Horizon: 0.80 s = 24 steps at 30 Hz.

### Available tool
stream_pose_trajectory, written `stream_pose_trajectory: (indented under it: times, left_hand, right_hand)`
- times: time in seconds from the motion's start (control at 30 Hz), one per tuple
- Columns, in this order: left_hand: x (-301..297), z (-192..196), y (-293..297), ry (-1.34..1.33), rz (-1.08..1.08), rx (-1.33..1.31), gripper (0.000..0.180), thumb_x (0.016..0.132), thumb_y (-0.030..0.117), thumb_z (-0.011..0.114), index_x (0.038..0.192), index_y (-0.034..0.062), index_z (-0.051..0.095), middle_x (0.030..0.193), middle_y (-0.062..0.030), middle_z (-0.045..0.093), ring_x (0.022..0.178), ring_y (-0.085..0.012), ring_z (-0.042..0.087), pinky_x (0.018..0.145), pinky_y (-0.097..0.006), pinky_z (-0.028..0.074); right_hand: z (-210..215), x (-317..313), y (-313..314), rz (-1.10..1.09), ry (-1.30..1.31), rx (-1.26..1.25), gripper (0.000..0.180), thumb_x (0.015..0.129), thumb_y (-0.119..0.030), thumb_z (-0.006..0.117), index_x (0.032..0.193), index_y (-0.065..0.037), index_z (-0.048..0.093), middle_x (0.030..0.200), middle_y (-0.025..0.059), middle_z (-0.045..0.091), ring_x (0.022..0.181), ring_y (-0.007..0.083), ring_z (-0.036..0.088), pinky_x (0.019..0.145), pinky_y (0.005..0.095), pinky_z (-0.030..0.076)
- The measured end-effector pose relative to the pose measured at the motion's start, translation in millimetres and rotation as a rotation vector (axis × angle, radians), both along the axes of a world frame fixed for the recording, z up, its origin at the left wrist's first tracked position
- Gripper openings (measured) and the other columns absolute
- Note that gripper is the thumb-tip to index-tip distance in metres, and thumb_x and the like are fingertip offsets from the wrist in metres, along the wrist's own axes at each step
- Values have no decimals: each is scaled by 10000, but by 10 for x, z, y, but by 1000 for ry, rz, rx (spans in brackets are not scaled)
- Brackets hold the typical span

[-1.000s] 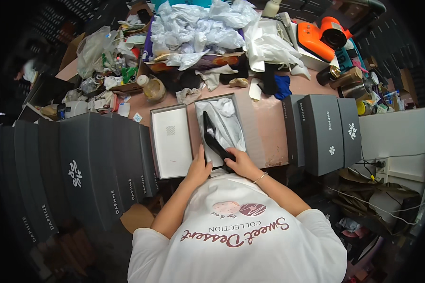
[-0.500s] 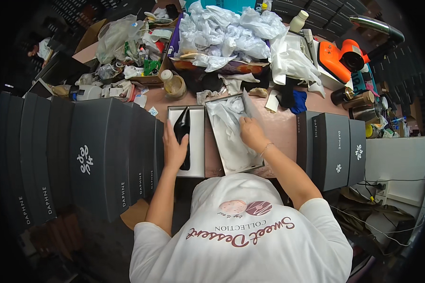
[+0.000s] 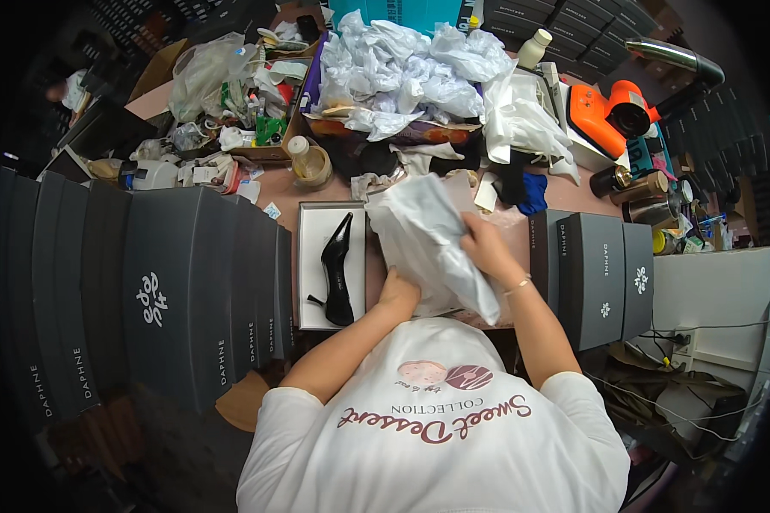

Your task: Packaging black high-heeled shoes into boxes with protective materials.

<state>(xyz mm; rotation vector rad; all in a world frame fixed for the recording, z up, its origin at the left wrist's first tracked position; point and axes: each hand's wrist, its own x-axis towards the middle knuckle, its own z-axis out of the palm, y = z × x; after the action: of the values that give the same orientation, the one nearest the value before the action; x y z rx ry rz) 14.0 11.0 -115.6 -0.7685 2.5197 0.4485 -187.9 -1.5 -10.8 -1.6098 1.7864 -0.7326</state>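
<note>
Your right hand (image 3: 488, 246) grips white paper (image 3: 423, 231); your left hand (image 3: 399, 293), its hold hidden, meets the lower edge, near a black shoe (image 3: 337, 278) in a lid (image 3: 311, 235).

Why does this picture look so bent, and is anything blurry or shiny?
Head view: the wide fisheye lens makes the dark grey shoeboxes on the left lean and bow, and the corners fade to black; head view: the white wrapping looks soft, perhaps from motion; head view: the black high-heeled shoe shows bright, glossy highlights.
</note>
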Motion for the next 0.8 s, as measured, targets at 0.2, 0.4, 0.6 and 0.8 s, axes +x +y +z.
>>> stream_pose_trajectory:
  times: [0.2,0.4,0.6,0.8]
  left_hand:
    - [39,-35,116,260,59,-120,220,771,139,615,983,96,579,842,-90,635,777,-235,636,794,-404,381]
    - [122,180,-70,392,57,44,122,762,55,608,881,62,631,857,-95,641,783,-268,637,744,-392,425]
    - [297,1133,-389,1163,945,759,226,875,48,594,1090,-20,613,959,-91,624,881,-165,599,833,-267,463]
    - [85,1210,-646,1007,457,73,442,794,72,674,1220,49,556,1216,-150,537,1123,-264,535,1025,-400,365]
  right_hand:
    - [-132,-1102,787,-356,372,-167,369,797,17,500,1161,16,565,986,220,612,888,385,606,797,426,484]
    - [-435,-774,668,-323,229,-259,412,802,-41,594,1210,-4,549,1143,188,575,1026,347,577,890,416,475]
    - [499,296,386,77,-427,-16,443,824,-31,614,1260,-45,539,1130,133,611,980,217,614,821,314,498]
    - [425,-727,-81,-124,244,-205,590,743,-56,671,1308,-105,506,1163,223,582,1006,365,592,846,424,472]
